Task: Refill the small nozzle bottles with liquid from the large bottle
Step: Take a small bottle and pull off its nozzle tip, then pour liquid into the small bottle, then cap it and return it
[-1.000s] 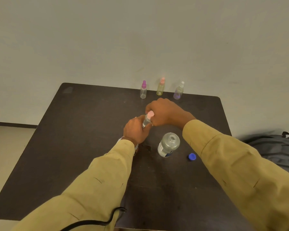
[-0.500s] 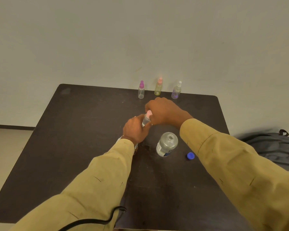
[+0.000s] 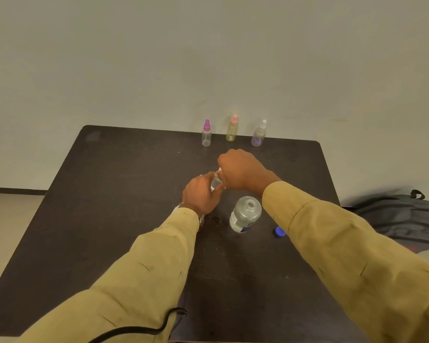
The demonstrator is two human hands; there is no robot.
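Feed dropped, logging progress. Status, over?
Left hand grips small bottle, right hand grips its pink nozzle. Large bottle upright, uncapped, blue cap apart on its right. Three other nozzle bottles at far edge, nothing blocking.

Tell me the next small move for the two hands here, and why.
Probably twist the pink nozzle top with the right hand while the left hand steadies the small bottle. Both hands grip it, and the large bottle stands open, the blue cap lying to its right. Whether the top is coming off or going on, I cannot tell.
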